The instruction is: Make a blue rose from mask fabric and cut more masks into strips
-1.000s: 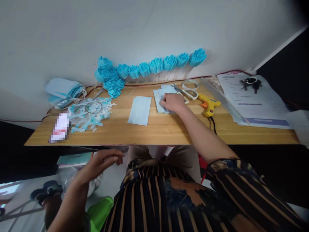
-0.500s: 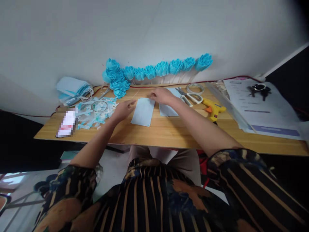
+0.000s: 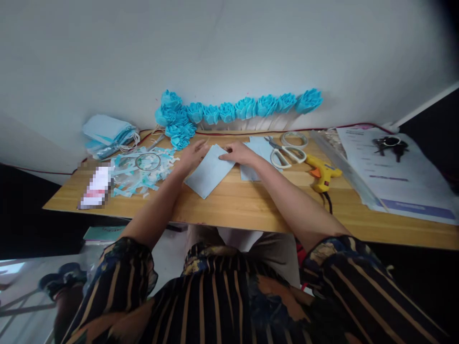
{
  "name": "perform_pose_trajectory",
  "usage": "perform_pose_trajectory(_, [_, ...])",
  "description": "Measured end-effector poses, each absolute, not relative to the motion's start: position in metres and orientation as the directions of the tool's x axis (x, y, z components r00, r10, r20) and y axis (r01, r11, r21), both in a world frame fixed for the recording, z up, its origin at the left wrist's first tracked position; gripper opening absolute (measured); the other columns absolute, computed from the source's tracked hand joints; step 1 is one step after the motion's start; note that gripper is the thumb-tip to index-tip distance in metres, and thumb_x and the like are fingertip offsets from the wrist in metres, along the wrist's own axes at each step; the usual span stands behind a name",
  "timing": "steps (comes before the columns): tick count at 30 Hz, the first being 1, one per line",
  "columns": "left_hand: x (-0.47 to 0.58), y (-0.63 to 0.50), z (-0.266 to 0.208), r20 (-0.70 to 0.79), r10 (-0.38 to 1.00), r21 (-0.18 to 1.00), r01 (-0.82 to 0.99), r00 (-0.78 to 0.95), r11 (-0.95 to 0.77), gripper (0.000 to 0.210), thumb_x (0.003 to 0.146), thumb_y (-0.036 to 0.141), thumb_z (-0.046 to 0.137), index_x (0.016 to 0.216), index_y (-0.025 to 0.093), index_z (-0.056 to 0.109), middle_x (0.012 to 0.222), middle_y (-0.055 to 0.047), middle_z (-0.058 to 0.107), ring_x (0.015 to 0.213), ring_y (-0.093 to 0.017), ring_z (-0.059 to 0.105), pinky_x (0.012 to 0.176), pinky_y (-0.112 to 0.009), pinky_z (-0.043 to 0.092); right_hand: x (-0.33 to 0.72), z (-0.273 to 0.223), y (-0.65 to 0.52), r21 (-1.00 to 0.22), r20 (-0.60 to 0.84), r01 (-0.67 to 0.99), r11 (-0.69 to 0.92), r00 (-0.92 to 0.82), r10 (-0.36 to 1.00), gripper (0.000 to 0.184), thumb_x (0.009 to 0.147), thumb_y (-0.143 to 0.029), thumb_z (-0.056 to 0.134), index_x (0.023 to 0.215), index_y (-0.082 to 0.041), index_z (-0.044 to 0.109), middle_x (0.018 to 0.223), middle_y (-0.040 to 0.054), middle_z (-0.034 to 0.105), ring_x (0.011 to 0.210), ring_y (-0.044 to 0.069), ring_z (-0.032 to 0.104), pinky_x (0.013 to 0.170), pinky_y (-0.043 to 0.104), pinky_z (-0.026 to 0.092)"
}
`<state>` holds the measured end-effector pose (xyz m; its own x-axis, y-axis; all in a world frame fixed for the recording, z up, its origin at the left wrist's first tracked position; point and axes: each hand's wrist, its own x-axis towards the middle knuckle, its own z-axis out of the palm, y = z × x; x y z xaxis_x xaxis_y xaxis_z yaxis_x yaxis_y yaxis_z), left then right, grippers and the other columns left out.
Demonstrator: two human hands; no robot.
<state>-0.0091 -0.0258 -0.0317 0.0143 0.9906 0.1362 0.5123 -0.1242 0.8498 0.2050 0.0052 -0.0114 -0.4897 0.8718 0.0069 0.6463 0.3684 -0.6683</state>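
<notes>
A light blue rectangular sheet (image 3: 210,173), thin like mask cloth, lies turned at a slant on the wooden table. My right hand (image 3: 239,154) pinches its upper right edge, the thumb on top and the other fingers partly hidden. Just left of the sheet's upper end is my left hand (image 3: 192,155), its fingers loosely bent and apart, with nothing visible in them. More blue sheets (image 3: 250,173) lie beneath and beyond my right wrist. White-handled scissors (image 3: 287,155) rest partly on those sheets.
Blue handmade flowers (image 3: 245,108) line the wall. A pile of cut scraps (image 3: 138,179), stacked face masks (image 3: 107,134) and a blurred-out phone (image 3: 95,186) are at left. Right are a tape roll (image 3: 294,139), yellow glue gun (image 3: 322,174), printed paper (image 3: 390,167) and keys (image 3: 390,145).
The sheet has turned clockwise, its lower end swinging left. My right hand now grips its upper right edge, and my left hand has moved slightly up and right.
</notes>
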Motion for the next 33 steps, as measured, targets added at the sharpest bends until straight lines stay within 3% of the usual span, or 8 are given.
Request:
perform_pose_trajectory(3, [-0.009,-0.037,-0.028,0.107,0.990,0.836,0.530,0.092,-0.140,0.058,0.084,0.060,0.063,0.123,0.017,0.073,0.121,-0.011,0.073,0.107,-0.027,0.067,0.090,-0.034,0.051,0.215,-0.014,-0.006,-0.729,0.127,0.556,0.399,-0.463,0.877,0.031,0.075,-0.040,0.069,0.065,-0.020,0.047,0.065,-0.0056,0.047,0.066,0.012,0.044,0.063,0.026,0.029])
perform_pose_trajectory(7, [-0.005,-0.043,-0.027,-0.034,0.994,0.800,0.600,0.099,-0.032,0.055,0.075,0.064,0.069,0.100,0.017,0.080,0.091,-0.006,0.078,0.082,-0.025,0.068,0.067,-0.029,0.048,0.219,-0.014,-0.012,-0.765,0.186,0.507,0.397,-0.416,0.890,0.031,0.072,-0.044,0.071,0.070,-0.020,0.053,0.070,-0.0035,0.055,0.070,0.013,0.048,0.065,0.027,0.032])
perform_pose_trajectory(12, [-0.001,-0.043,-0.028,-0.043,0.995,0.800,0.599,0.090,-0.019,0.051,0.077,0.061,0.066,0.097,0.016,0.080,0.082,-0.004,0.075,0.070,-0.019,0.062,0.058,-0.026,0.038,0.220,-0.018,-0.013,-0.891,0.172,0.310,0.331,-0.443,0.880,0.040,0.082,-0.056,0.062,0.093,-0.018,0.067,0.084,0.0010,0.066,0.075,0.014,0.055,0.067,0.026,0.038])
perform_pose_trajectory(18, [-0.004,-0.043,-0.027,-0.033,0.988,0.822,0.566,0.153,-0.061,0.052,0.077,0.060,0.063,0.098,0.015,0.079,0.083,-0.003,0.073,0.070,-0.018,0.060,0.058,-0.026,0.037,0.218,-0.025,-0.011,-0.891,0.194,0.324,0.319,-0.364,0.911,0.033,0.081,-0.050,0.062,0.074,-0.017,0.063,0.064,-0.0037,0.052,0.062,0.011,0.043,0.059,0.025,0.030])
perform_pose_trajectory(21, [-0.006,-0.042,-0.025,-0.002,0.983,0.830,0.549,0.185,-0.101,0.046,0.077,0.056,0.062,0.091,0.015,0.076,0.079,-0.001,0.069,0.069,-0.016,0.057,0.059,-0.025,0.036,0.216,-0.028,-0.011,-0.894,0.199,0.321,0.313,-0.342,0.919,0.033,0.080,-0.049,0.063,0.076,-0.017,0.066,0.067,-0.0026,0.056,0.064,0.012,0.046,0.060,0.026,0.031])
perform_pose_trajectory(27, [-0.006,-0.043,-0.020,0.017,1.000,0.813,0.583,0.014,-0.022,0.033,0.077,0.044,0.057,0.079,0.014,0.069,0.068,0.001,0.060,0.064,-0.014,0.050,0.058,-0.024,0.033,0.218,-0.033,-0.006,-0.953,0.204,0.154,0.263,-0.316,0.927,0.043,0.084,-0.056,0.061,0.094,-0.017,0.075,0.087,0.0033,0.072,0.081,0.017,0.060,0.075,0.029,0.043])
perform_pose_trajectory(29, [-0.006,-0.044,-0.019,0.024,1.000,0.817,0.577,-0.005,-0.017,0.033,0.077,0.044,0.058,0.081,0.014,0.070,0.071,0.000,0.063,0.066,-0.015,0.052,0.059,-0.024,0.035,0.220,-0.035,-0.003,-0.957,0.193,0.145,0.251,-0.326,0.926,0.041,0.083,-0.051,0.065,0.104,-0.017,0.075,0.091,0.0039,0.073,0.084,0.017,0.062,0.078,0.030,0.045])
perform_pose_trajectory(33, [-0.007,-0.044,-0.020,0.034,0.999,0.809,0.586,0.015,-0.036,0.032,0.076,0.044,0.058,0.077,0.015,0.069,0.070,0.000,0.062,0.067,-0.015,0.051,0.058,-0.024,0.034,0.221,-0.038,0.000,-0.930,0.173,0.248,0.270,-0.354,0.919,0.048,0.078,-0.028,0.066,0.125,-0.016,0.067,0.069,-0.0035,0.063,0.064,0.013,0.053,0.067,0.028,0.042])
